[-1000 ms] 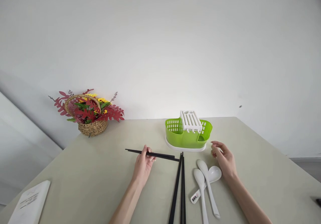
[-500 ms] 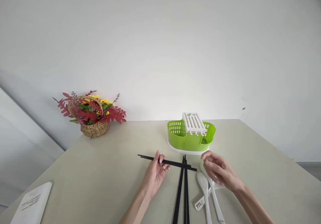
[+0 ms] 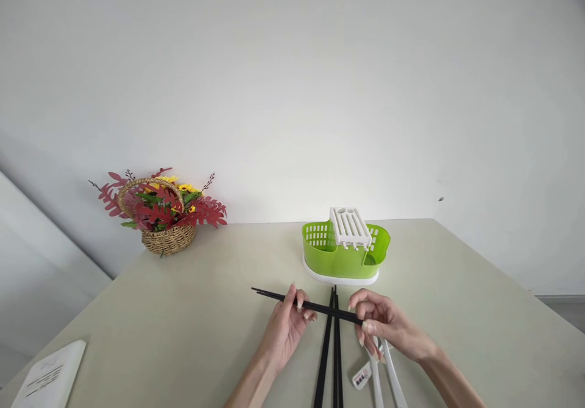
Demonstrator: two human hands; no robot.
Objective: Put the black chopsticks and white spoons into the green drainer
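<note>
A pair of black chopsticks point(image 3: 326, 310) lies across both hands, thin tips pointing left. My left hand point(image 3: 289, 326) pinches the pair between thumb and fingers near the middle. At the thick right end, my right hand point(image 3: 384, 323) has its thumb and fingers closed on the chopsticks. Beneath them, more black chopsticks point(image 3: 324, 359) lie lengthwise on the table. White spoons point(image 3: 393, 377) lie under and in front of my right hand, which hides their bowls. Behind the hands stands a green cutlery basket point(image 3: 336, 262) with a white slotted top piece point(image 3: 351, 226) and a white base tray.
A wicker basket point(image 3: 169, 240) of red leaves and yellow flowers stands at the back left. A white flat box-like object point(image 3: 50, 374) lies at the table's point(image 3: 183, 335) left front. A pale wall point(image 3: 274, 91) rises behind the table.
My left hand has carried the chopsticks to the right. My right hand has come left from beside the spoons and closed on the thick end of the pair.
</note>
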